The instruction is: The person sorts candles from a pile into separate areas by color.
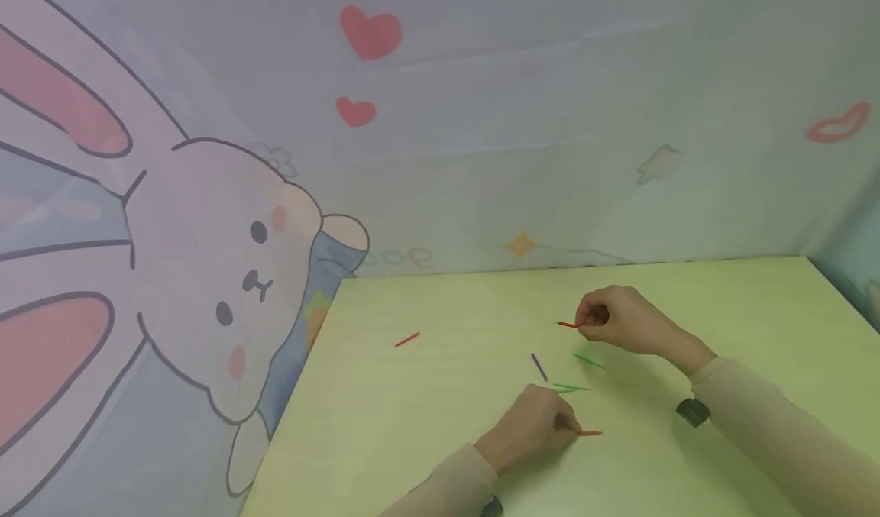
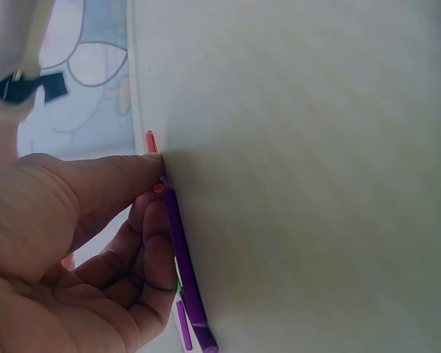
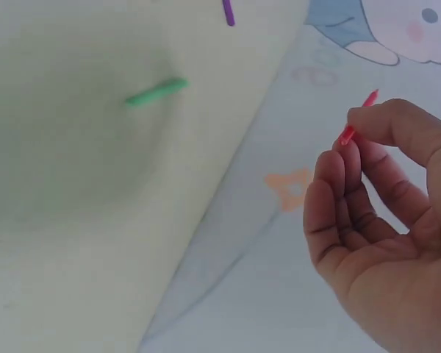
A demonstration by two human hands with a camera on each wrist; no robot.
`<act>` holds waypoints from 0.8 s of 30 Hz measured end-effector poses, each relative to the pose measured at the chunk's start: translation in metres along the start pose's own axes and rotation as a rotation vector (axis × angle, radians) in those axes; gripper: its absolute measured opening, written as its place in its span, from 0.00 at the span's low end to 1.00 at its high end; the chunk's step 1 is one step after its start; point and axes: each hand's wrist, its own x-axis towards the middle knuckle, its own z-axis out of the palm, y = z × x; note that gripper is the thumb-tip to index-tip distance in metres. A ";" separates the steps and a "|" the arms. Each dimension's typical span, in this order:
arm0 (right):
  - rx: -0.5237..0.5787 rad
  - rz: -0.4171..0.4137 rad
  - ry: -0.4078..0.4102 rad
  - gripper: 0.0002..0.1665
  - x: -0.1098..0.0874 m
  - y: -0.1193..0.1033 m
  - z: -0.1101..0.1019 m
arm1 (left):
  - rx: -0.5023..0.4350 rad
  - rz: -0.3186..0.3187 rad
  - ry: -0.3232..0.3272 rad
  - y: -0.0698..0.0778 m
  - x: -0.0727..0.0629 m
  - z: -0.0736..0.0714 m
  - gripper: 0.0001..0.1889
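My left hand is low over the table, its thumb and fingertips pinching a thin orange-red stick. In the left wrist view a purple stick runs beside the curled fingers; whether they touch it I cannot tell. My right hand, raised farther back, pinches a thin red stick between thumb and fingertips, its narrow tip pointing left. Between the hands lie a purple stick, a green stick and a crossed pair of green sticks.
Another red stick lies apart on the left of the pale yellow-green table. A printed cloth with a rabbit and hearts hangs behind the table's back edge and along its left side.
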 end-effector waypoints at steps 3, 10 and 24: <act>0.023 -0.038 -0.021 0.07 0.021 -0.005 -0.004 | 0.001 -0.003 0.000 -0.001 -0.002 0.000 0.06; 0.092 -0.122 -0.072 0.06 0.070 -0.013 0.008 | 0.030 -0.006 0.016 -0.002 -0.005 0.001 0.06; 0.193 -0.250 -0.201 0.05 0.138 -0.045 0.045 | 0.094 -0.001 -0.004 0.000 -0.005 0.001 0.05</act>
